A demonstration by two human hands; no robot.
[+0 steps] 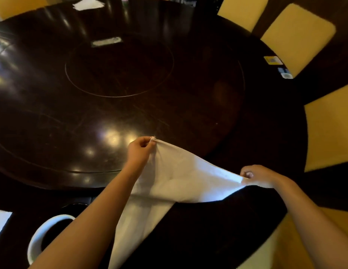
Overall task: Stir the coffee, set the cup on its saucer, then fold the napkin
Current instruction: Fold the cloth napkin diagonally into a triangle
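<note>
**NAPKIN: GRIP POINTS, HANDLING AND ORIENTATION**

**Hands.** The left hand [141,150] pinches one corner of the napkin [181,177] between thumb and curled fingers; a small tuft of cloth shows at the pinch. The right hand [256,175] pinches the next corner the same way, fingers curled in. Both hands hold the cloth above the near part of the table [111,113].

**Position.** The napkin spans the gap between the hands. Its lower part trails toward the person and leaves the frame at the bottom. Whether that part rests on the table or hangs free cannot be told.

**Handling (judged).** The cloth is light, soft and limp. It sags between the pinches and creases toward each one, so it will not hold a shape unsupported. It is not fragile and looks unlikely to slip from a fingertip pinch. The corners are the correct grip points: tension along an edge keeps that edge straight for a fold. A flat fold will probably require laying the cloth on the table.

**Orientation.** The held edge runs diagonally, the left corner farther from the person, the right corner nearer. The long axis runs from this edge down toward the person's lower left.

**Surroundings.** The cup [36,237], white with dark contents, stands near the table edge, partly hidden by the left forearm. A saucer cannot be made out.
</note>
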